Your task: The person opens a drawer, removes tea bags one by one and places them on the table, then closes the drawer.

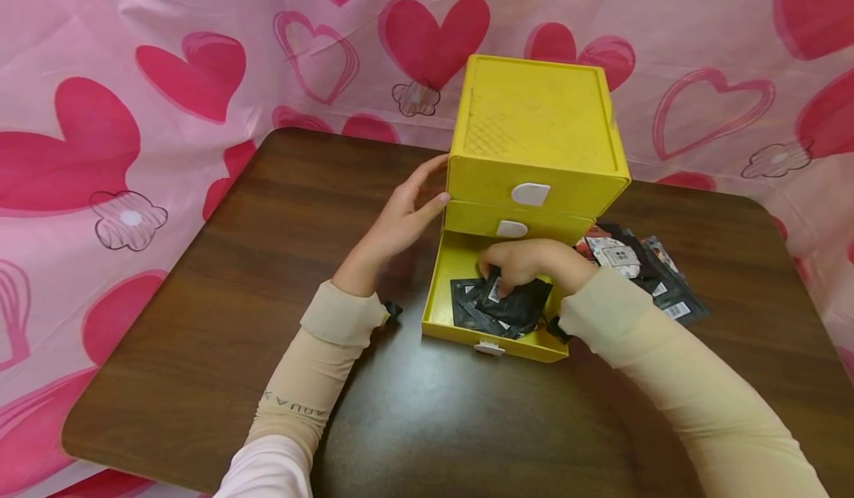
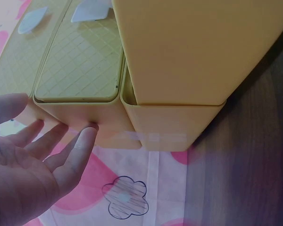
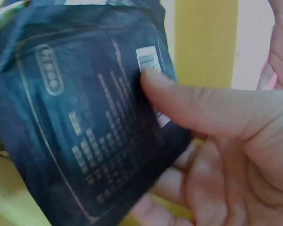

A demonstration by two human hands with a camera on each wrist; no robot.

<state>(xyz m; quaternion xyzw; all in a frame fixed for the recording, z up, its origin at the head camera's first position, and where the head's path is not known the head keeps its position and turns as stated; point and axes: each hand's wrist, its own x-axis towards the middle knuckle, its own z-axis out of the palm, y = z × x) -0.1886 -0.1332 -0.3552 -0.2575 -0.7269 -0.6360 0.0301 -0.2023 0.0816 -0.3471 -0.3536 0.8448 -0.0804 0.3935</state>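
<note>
A yellow drawer unit [image 1: 534,113] with white tab handles stands on the table, its bottom drawer [image 1: 437,290] pulled out. Inside that drawer lie several black sachets [image 1: 467,313]. My right hand [image 1: 523,261] reaches into it and pinches a black sachet [image 3: 85,117] between thumb and fingers; the right wrist view shows pale print and a barcode label on it. My left hand [image 1: 403,216] touches the unit's left side, its fingers [image 2: 82,146] spread and fingertips against the side of the upper drawers.
To the right of the unit lies a pile of packets [image 1: 667,287], black ones with a white and a red one on top. The brown wooden table [image 1: 300,209] meets a pink cloth with hearts [image 1: 427,31] behind and at the sides.
</note>
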